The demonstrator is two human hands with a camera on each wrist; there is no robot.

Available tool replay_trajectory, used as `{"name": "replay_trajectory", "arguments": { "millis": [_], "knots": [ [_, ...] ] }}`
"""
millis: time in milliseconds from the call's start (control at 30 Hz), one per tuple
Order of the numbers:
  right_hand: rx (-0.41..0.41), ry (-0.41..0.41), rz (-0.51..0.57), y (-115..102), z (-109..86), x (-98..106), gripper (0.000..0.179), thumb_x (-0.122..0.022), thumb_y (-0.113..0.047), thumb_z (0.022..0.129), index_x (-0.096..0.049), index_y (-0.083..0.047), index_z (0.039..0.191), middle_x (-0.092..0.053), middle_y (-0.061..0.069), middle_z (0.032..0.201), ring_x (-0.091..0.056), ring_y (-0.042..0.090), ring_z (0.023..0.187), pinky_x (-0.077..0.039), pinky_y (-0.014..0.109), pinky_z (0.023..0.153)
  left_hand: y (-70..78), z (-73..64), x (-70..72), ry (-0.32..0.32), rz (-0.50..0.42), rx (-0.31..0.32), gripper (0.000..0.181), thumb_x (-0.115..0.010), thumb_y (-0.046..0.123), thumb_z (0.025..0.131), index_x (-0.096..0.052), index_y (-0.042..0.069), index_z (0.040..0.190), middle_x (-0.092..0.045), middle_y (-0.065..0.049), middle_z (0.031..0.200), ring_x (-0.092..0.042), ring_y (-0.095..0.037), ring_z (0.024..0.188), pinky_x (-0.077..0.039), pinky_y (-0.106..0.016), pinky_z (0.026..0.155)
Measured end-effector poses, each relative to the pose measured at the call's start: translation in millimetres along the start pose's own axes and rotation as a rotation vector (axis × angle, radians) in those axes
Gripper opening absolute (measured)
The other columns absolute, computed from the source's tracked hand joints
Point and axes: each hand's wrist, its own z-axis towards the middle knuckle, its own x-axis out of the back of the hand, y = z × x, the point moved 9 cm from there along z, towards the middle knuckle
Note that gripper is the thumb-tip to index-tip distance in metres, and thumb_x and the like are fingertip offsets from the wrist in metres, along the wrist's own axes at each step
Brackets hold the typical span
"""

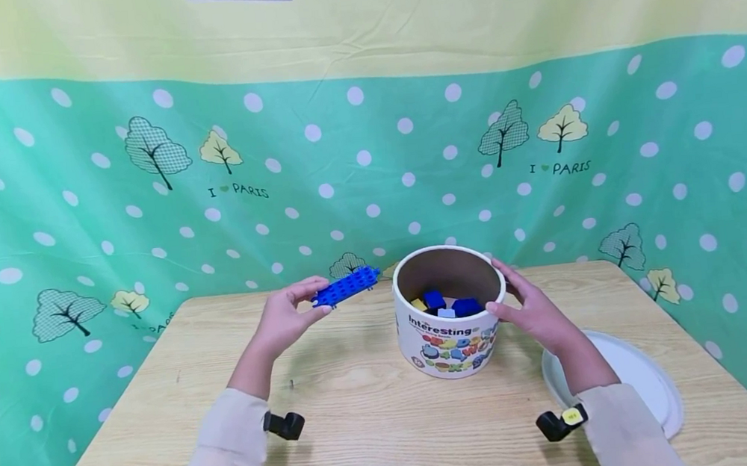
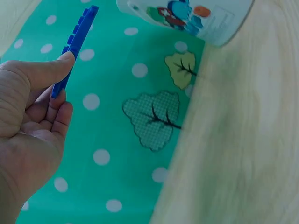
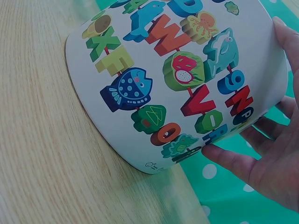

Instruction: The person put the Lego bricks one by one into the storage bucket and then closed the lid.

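Observation:
My left hand (image 1: 285, 318) pinches one end of a long blue studded building-block plate (image 1: 346, 286), held above the table to the left of a round white bucket. In the left wrist view the thumb presses one face of the blue plate (image 2: 77, 44), with fingers behind it. My right hand (image 1: 535, 315) grips the right rim of the white bucket (image 1: 449, 357), thumb at the front and fingers round the far side. Inside the bucket lie several blocks, among them a blue block (image 1: 467, 306), a yellow one and a white one. Colourful printed letters and animals cover the bucket (image 3: 154, 93).
A white round lid (image 1: 637, 373) lies on the wooden table (image 1: 380, 442), partly under my right forearm. Behind the table hangs a green dotted curtain (image 1: 371, 211) with printed trees. Black wrist cameras sit on both sleeves.

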Motion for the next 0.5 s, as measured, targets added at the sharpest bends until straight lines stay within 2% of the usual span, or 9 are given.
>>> {"name": "replay_trajectory", "arguments": {
  "millis": [167,267,400,500],
  "knots": [
    [-0.004,0.002,-0.006,0,-0.6,0,0.078,-0.063,-0.028,0.082,-0.014,-0.022,0.143,-0.013,0.01,0.146,-0.015,0.037,0.13,-0.035,0.055,0.09,20.0,5.7,-11.3,-0.035,0.008,-0.046,0.041,-0.07,0.03,0.075,-0.061,0.018,0.114,-0.052,0.006,0.123,-0.048,-0.018,0.109,-0.031,-0.043,0.099],
    [-0.005,0.0,-0.003,0,-0.8,0,0.077,-0.063,-0.028,0.083,-0.014,-0.023,0.143,-0.013,0.009,0.146,-0.015,0.037,0.13,-0.036,0.055,0.089,32.2,9.7,-19.9,-0.056,-0.019,-0.079,0.038,-0.07,0.026,0.075,-0.062,0.02,0.112,-0.052,0.005,0.123,-0.048,-0.017,0.11,-0.031,-0.042,0.099],
    [-0.001,-0.004,0.001,0,-0.9,0,0.077,-0.062,-0.027,0.083,-0.014,-0.022,0.143,-0.012,0.01,0.146,-0.016,0.037,0.129,-0.037,0.054,0.089,64.5,10.5,-30.4,-0.081,-0.018,-0.113,0.036,-0.071,0.014,0.075,-0.063,0.013,0.11,-0.054,0.0,0.121,-0.05,-0.017,0.108,-0.035,-0.038,0.097],
    [-0.003,-0.005,0.003,0,-0.9,0,0.077,-0.062,-0.027,0.083,-0.014,-0.022,0.143,-0.012,0.01,0.146,-0.015,0.037,0.13,-0.036,0.055,0.089,75.5,18.1,-41.1,-0.102,0.026,-0.132,0.035,-0.072,0.014,0.074,-0.064,0.015,0.108,-0.056,0.002,0.118,-0.052,-0.015,0.104,-0.04,-0.037,0.092]
  ]
}}
